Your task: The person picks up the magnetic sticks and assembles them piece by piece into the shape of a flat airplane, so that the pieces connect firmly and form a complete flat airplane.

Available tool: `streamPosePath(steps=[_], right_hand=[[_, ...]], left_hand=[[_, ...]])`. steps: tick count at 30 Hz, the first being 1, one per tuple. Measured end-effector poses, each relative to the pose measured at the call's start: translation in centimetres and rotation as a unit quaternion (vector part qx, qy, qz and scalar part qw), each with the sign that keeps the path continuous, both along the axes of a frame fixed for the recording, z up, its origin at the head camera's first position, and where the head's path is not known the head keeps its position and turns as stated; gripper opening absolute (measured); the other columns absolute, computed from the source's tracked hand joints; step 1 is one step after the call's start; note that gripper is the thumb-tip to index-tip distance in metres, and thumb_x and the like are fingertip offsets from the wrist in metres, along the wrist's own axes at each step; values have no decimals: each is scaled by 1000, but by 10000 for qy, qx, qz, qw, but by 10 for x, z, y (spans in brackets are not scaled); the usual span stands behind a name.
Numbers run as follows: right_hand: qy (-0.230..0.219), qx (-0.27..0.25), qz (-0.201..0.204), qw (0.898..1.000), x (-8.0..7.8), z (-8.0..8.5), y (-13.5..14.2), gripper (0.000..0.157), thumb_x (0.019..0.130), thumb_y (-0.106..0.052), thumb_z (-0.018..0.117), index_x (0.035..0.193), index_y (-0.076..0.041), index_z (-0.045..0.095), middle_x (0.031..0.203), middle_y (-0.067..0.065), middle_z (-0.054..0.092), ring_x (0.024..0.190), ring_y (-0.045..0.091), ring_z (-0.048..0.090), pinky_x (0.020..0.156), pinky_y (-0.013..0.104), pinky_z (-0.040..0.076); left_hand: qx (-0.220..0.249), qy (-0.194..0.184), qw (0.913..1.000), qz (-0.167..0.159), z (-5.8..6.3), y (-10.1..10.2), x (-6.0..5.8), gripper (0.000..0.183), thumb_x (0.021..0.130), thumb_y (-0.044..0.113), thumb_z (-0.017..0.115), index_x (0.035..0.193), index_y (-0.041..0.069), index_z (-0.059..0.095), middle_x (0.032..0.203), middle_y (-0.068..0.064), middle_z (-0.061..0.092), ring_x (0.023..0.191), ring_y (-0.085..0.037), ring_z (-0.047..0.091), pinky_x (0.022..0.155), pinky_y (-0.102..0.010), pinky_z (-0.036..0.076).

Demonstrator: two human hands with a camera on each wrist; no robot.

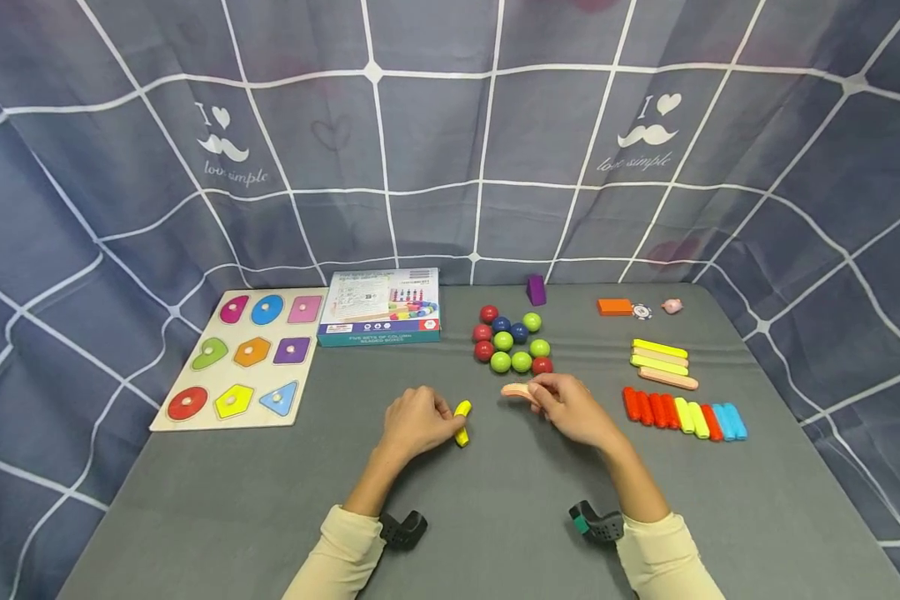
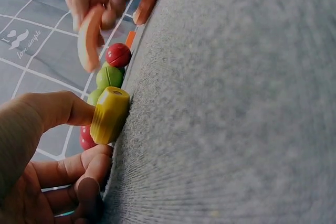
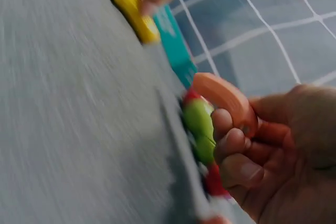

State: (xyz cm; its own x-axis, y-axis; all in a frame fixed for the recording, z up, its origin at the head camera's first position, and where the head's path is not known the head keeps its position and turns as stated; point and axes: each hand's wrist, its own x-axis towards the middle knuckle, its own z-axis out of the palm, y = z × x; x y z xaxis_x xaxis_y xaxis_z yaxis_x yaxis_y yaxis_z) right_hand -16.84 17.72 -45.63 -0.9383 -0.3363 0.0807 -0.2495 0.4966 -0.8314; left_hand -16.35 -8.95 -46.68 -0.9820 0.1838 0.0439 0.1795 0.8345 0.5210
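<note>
My left hand (image 1: 422,423) pinches a small yellow curved block (image 2: 110,115) on the grey table, with thumb and a finger against it. Part of this block is hidden behind the thumb in the head view. Held in the fingertips of my right hand (image 1: 572,408) is a curved peach-coloured block (image 3: 226,97), raised above the table. Just beyond the right hand lies a cluster of red, green and dark blue balls (image 1: 521,362). The right wrist view is blurred around the yellow block.
A wooden shape puzzle board (image 1: 217,358) lies at left, beside a flat printed box (image 1: 379,307). At back stands a purple block (image 1: 536,290). Rows of yellow and peach sticks (image 1: 663,363) and coloured short pieces (image 1: 684,416) lie right, below an orange block (image 1: 613,307).
</note>
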Motion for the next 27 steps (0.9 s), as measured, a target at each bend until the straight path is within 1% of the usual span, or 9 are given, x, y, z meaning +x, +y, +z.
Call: streamPosePath(steps=[3,7,11,15,18,21,22,24,27], right_hand=[[-219,65,-57,9997,-6,-5,-18,28,100,-18,49,85,0,64,69,12,62,53,13,51,53,27,42],[-331,281,-291,9986,-12,-13,-33,31,100,-19,49,77,-5,64,65,6,61,51,13,50,53,28,41],[-348,399,-280,9982,-14,-19,-41,33,100,-17,49,72,-7,63,61,3,58,50,13,48,52,29,39],[-205,489,-179,9984,-16,-25,-48,34,101,-18,47,71,-8,62,60,0,56,51,12,46,52,28,38],[45,640,-174,9978,-15,-25,-52,29,100,-20,50,77,-9,63,63,-2,57,53,11,47,54,28,40],[334,993,-305,9940,-12,-22,-55,18,94,-26,60,90,-10,66,68,-3,58,58,11,49,56,30,41],[429,1136,-363,9919,-11,-22,-55,17,92,-28,63,95,-11,66,69,-4,57,58,11,49,56,30,41],[566,1379,-487,9876,-9,-22,-55,22,88,-29,69,101,-12,66,70,-6,55,59,10,48,55,30,40],[724,1591,-627,9826,-7,-23,-54,21,86,-27,72,100,-13,66,67,-5,52,58,11,47,53,31,38]], left_hand=[[-48,-78,10000,38,0,1,-1,32,71,44,72,50,25,58,46,14,48,46,-9,43,45,-30,35],[-74,-128,9999,41,1,2,-3,33,71,45,71,49,25,58,46,14,49,46,-9,45,46,-30,36],[-42,-172,9998,0,1,2,-3,32,72,45,71,50,25,59,46,15,49,46,-8,45,47,-30,37],[-18,-185,9998,-9,1,0,-2,31,72,45,71,50,25,60,45,15,49,45,-8,46,45,-30,38],[-2,-144,9999,-14,1,0,-2,32,71,45,72,50,25,59,45,15,49,45,-8,46,45,-30,37],[-30,-104,9999,-21,1,0,-2,32,72,45,71,49,26,59,45,15,49,44,-8,45,44,-30,37],[-37,-104,9999,-33,1,0,-2,32,72,45,71,49,25,59,45,15,49,44,-8,45,44,-30,37],[-51,-74,9999,-64,1,0,-2,32,73,45,71,50,25,59,44,15,49,43,-7,45,43,-29,37],[-59,-24,9999,-107,0,0,-2,33,73,44,72,51,24,59,44,15,48,42,-6,43,42,-28,36]])
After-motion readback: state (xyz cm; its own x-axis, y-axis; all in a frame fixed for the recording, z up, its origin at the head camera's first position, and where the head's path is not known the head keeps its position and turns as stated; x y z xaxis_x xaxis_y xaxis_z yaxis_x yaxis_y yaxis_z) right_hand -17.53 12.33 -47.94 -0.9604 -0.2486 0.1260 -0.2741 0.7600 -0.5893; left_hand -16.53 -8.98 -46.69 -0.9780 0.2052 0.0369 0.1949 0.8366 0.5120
